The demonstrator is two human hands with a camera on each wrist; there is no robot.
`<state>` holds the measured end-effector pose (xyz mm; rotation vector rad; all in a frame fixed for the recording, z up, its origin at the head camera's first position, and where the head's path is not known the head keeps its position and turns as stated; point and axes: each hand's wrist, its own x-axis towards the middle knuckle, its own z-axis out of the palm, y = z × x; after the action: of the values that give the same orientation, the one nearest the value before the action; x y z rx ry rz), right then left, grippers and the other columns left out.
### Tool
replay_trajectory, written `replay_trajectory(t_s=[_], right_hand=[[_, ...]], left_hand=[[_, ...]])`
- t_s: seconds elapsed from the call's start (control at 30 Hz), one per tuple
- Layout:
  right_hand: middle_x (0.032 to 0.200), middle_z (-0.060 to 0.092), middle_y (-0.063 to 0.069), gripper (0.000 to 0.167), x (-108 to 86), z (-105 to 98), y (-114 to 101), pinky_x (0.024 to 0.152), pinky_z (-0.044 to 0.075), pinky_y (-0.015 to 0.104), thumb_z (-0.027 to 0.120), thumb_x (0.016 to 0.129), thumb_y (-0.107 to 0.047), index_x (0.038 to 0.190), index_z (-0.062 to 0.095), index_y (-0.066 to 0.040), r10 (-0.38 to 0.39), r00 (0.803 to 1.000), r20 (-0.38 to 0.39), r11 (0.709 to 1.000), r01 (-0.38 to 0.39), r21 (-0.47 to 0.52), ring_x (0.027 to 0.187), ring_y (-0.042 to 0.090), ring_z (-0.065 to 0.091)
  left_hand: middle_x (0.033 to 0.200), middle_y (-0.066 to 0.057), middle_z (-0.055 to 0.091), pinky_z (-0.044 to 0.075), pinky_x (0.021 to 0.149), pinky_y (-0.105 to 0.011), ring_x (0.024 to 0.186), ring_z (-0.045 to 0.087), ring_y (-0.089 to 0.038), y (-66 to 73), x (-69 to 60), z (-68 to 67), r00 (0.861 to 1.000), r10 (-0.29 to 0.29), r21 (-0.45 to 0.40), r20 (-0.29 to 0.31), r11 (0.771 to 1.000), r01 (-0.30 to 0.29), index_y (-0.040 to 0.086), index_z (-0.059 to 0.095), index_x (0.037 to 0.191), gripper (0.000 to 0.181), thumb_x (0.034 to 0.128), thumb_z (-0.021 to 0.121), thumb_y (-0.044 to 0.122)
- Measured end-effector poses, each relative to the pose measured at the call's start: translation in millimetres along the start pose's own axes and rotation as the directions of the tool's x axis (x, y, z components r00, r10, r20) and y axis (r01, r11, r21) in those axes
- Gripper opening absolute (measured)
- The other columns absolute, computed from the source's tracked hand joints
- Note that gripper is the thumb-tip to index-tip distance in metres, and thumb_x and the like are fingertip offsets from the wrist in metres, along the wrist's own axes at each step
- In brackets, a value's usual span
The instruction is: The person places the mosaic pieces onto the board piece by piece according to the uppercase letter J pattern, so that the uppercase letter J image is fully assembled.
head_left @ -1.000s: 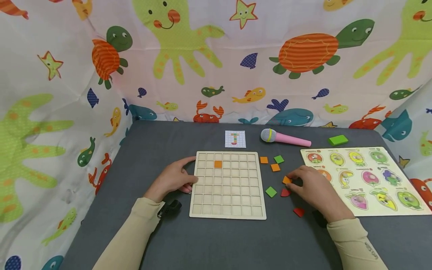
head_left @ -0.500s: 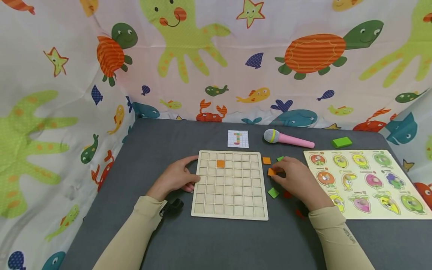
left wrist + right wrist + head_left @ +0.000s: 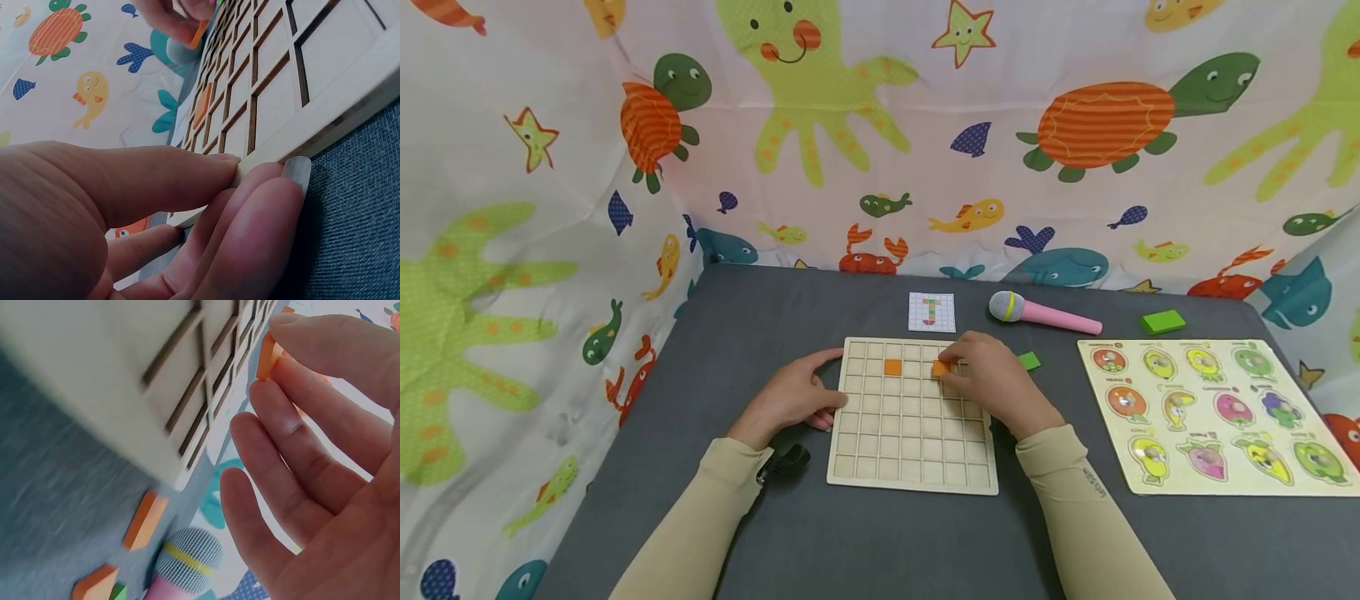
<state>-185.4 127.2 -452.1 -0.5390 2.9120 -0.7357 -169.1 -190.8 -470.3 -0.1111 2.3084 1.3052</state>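
A square wooden grid board (image 3: 912,467) lies on the dark table cloth, with an orange square tile (image 3: 892,367) in one of its upper cells. At the board's left edge my left hand (image 3: 790,396) holds the rim between thumb and fingers; the left wrist view shows the thumb (image 3: 181,175) against that edge. My right hand (image 3: 1003,383) is over the board's upper right, pinching another orange tile (image 3: 267,356) between thumb and fingertips. Beyond the board sits a small white card (image 3: 932,312) printed with a coloured J on a grid. My right hand and arm hide other loose pieces.
Right of the board lies a green tile (image 3: 1028,361); the right wrist view shows loose orange tiles (image 3: 145,520) on the cloth. A pink toy microphone (image 3: 1048,315) and a green block (image 3: 1162,322) lie behind. A fruit puzzle board (image 3: 1165,354) occupies the right side.
My right hand has picked up an orange tile from the cloth on the right and carried it left, over the grid board. The left hand stays at the board's edge.
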Motion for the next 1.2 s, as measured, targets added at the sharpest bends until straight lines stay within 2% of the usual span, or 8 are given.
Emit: replay_trajectory(t_s=[0.23, 0.43, 0.67, 1.2], right_hand=[[0.112, 0.072, 0.006, 0.024, 5.5, 6, -2, 0.093, 0.061, 0.048, 0.081, 0.098, -0.024, 0.118, 0.083, -0.012, 0.014, 1.0, 0.023, 0.999, -0.013, -0.04, 0.103, 0.025, 0.066], [0.112, 0.073, 0.007, 0.022, 5.5, 7, -3, 0.096, 0.061, 0.05, 0.083, 0.096, -0.021, 0.116, 0.083, -0.011, 0.011, 1.0, 0.024, 0.997, -0.009, -0.082, 0.108, 0.028, 0.066], [0.111, 0.075, 0.008, 0.019, 11.5, 9, -10, 0.092, 0.063, 0.049, 0.081, 0.096, -0.019, 0.113, 0.083, -0.01, -0.037, 0.999, -0.004, 0.991, 0.036, -0.129, 0.108, 0.029, 0.066], [0.113, 0.074, 0.008, 0.02, 13.5, 15, -13, 0.095, 0.063, 0.048, 0.081, 0.098, -0.019, 0.115, 0.082, -0.01, -0.017, 1.0, 0.013, 0.993, 0.019, -0.12, 0.107, 0.027, 0.066]], left_hand=[[0.078, -0.014, 0.073, 0.066, 0.058, -0.035, 0.058, 0.074, -0.021, 0.3, -0.3, 6.5, 1.0, -0.003, -0.001, 0.003, 1.0, 0.003, 0.028, 0.045, 0.166, 0.085, 0.0919, 0.085, 0.014], [0.078, -0.014, 0.072, 0.066, 0.058, -0.035, 0.057, 0.074, -0.021, 1.1, -0.6, 9.6, 1.0, 0.007, -0.004, 0.006, 1.0, -0.007, 0.028, 0.045, 0.166, 0.085, 0.0921, 0.085, 0.014], [0.08, -0.014, 0.073, 0.066, 0.058, -0.034, 0.057, 0.074, -0.02, 2.5, 0.5, 4.4, 1.0, 0.009, 0.011, -0.003, 1.0, -0.009, 0.029, 0.043, 0.166, 0.086, 0.0925, 0.084, 0.016], [0.08, -0.015, 0.072, 0.067, 0.059, -0.035, 0.06, 0.075, -0.023, -1.6, -0.3, 1.3, 1.0, -0.005, 0.002, -0.013, 1.0, 0.005, 0.029, 0.045, 0.165, 0.085, 0.0916, 0.085, 0.015]])
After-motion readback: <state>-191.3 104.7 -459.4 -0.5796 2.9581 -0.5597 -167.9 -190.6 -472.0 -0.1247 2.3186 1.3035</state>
